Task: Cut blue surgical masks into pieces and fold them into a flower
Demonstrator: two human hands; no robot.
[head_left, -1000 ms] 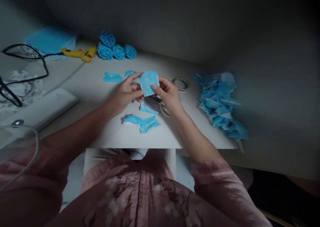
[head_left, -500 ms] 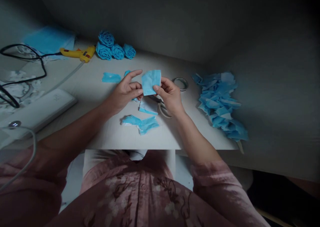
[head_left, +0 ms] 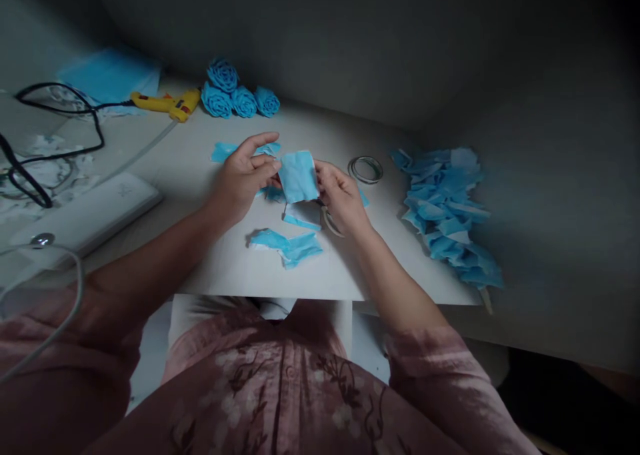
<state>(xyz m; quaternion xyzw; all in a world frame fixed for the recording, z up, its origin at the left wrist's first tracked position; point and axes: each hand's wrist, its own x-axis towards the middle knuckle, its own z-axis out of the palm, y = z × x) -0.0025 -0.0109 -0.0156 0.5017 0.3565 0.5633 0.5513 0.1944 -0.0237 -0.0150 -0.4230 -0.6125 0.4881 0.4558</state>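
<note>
Both my hands hold one small blue paper square (head_left: pixel 299 176) just above the white table (head_left: pixel 200 175). My left hand (head_left: pixel 242 179) pinches its left edge with thumb and middle fingers, the forefinger stretched out. My right hand (head_left: pixel 340 195) grips the right edge, its fingers curled behind the paper. Under the hands lie more blue paper pieces (head_left: pixel 289 245) and a pair of scissors (head_left: pixel 329 220), partly hidden by my right hand.
Three blue paper roses (head_left: pixel 239 95) and a yellow glue gun (head_left: pixel 167 103) lie at the back. A tape ring (head_left: pixel 366 169) sits right of my hands. A heap of blue paper pieces (head_left: pixel 447 211) covers the right side. Black cables (head_left: pixel 55 121) and a white flat device (head_left: pixel 85 215) lie left.
The paper square has come down a little and tilted toward the table. My right thumb has slid behind it, and the view has shifted slightly.
</note>
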